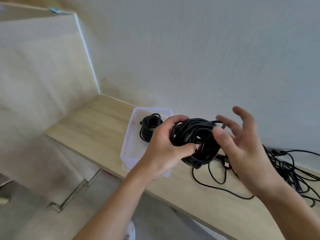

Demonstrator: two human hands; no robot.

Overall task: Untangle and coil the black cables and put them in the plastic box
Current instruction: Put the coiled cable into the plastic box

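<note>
Over the desk [97,125] at centre, left hand [166,144] grips a nearly wound coil [195,135], tail trailing to 5 o'clock; right hand [242,144] open, fingers spread and blurred, thumb on the coil. Finished bundle [149,127] lies in the plastic box [129,135] at 9 o'clock; tangle [285,167] at 3 o'clock still to do

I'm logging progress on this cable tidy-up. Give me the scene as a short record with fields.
left hand: grips the held coil of black cable
right hand: fingers spread, thumb against the held coil; blurred
plastic box: on the table, one coiled cable inside
loose cables: tangled on the table, right of the hands
status: held coil is above the table beside the plastic box, not yet inside
</note>
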